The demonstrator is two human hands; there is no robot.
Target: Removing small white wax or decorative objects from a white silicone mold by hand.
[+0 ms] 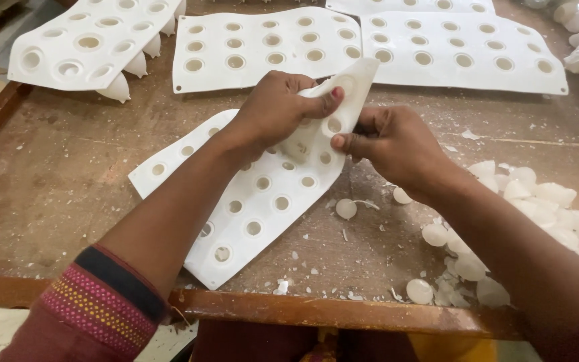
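Both hands are working one white rubbery mould sheet [263, 194] that lies slantwise across the middle of the wooden desk [55, 174]. Its far corner is lifted and bent upward. The left hand [279, 107] is clamped over that raised corner from above, thumb pressed flat against the sheet. The right hand [390, 144] pinches the sheet's edge from the other side, thumb on top and fingers curled beneath. The rest of the sheet rests flat on the desk, its round holes facing up.

To the right, near the right wrist, lies a heap of small white domed pieces [537, 208], with a few loose ones and white crumbs scattered toward the desk's front rim. Three more mould sheets [263, 47] lie along the far side, the leftmost tilted with pointed cups showing underneath.
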